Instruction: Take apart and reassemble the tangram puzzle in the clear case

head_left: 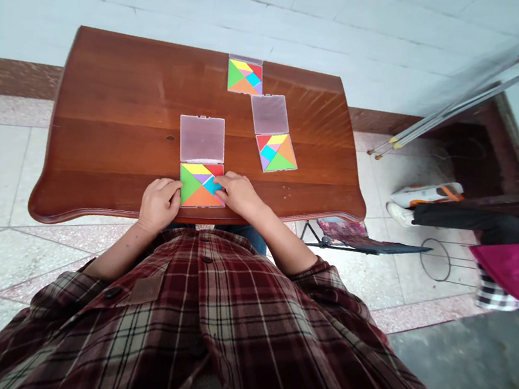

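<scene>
Nearest to me on the table lies a tangram case with its clear lid folded back, away from me. Its tray holds flat coloured pieces, among them a green triangle, an orange triangle and a yellow parallelogram. At the tray's left edge, my left hand is closed, its curled fingertips gripping the rim. My right hand reaches over the right side with fingers apart, touching pieces near the blue square. Part of the right-hand pieces is hidden under those fingers.
A second open tangram case lies to the right, and a third tangram sits at the table's back edge. The wooden table stands near a pale wall. Right of it are a folding chair, crutches and a seated person.
</scene>
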`<state>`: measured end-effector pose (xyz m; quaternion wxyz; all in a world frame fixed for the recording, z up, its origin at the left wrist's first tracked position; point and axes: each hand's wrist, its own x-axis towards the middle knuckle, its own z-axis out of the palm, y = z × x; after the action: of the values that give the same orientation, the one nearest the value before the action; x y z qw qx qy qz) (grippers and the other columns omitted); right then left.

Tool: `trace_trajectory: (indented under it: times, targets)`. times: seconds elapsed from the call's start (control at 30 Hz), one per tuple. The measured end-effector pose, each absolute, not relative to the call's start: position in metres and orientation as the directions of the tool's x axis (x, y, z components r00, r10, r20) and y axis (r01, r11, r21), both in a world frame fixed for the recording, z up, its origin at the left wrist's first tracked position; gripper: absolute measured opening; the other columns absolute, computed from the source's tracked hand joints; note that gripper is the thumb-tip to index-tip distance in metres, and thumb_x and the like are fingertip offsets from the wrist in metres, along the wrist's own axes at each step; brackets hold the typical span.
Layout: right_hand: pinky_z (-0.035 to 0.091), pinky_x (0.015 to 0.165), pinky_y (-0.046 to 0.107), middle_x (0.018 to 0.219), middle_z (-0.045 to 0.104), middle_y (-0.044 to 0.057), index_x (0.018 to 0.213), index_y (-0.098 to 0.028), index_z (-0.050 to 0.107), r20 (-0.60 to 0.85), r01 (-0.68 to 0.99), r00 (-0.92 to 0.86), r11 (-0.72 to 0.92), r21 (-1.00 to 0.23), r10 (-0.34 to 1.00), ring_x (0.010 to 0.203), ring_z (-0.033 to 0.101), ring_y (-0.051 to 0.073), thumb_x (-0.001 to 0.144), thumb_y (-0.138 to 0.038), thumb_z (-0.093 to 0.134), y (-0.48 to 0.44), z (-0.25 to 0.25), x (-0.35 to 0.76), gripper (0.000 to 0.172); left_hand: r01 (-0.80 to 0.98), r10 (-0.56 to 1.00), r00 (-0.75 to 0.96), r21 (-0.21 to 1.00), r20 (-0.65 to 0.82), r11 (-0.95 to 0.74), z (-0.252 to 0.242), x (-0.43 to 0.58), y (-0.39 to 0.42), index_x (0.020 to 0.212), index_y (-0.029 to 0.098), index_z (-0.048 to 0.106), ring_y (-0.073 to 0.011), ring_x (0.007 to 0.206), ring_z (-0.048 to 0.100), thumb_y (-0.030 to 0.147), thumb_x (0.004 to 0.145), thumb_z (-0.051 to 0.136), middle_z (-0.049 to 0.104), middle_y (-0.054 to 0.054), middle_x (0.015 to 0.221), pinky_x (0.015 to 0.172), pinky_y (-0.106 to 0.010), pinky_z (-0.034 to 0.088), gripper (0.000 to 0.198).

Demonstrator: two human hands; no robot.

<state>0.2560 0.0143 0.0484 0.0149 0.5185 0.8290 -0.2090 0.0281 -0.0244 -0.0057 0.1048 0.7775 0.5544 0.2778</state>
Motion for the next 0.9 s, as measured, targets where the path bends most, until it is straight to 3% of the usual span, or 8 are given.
trace_trajectory:
  times: [0.9]
  targets:
    - [0.040, 0.082, 0.032, 0.105, 0.062, 0.010, 0.112, -0.018, 0.066, -0.220, 0.883, -0.429, 0.355, -0.307, 0.876, 0.097, 0.055, 0.021, 0.093, -0.021, 0.046, 0.031, 0.048, 0.240, 0.028, 0.801, 0.920, 0.233, 0.474, 0.314, -0.365, -0.007, 0.029, -0.025, 0.096, 0.019, 0.065, -0.0222, 0.086, 0.058, 0.024, 0.090, 0.040, 0.067, -0.008, 0.094, 0.081, -0.037, 0.045, 0.026]
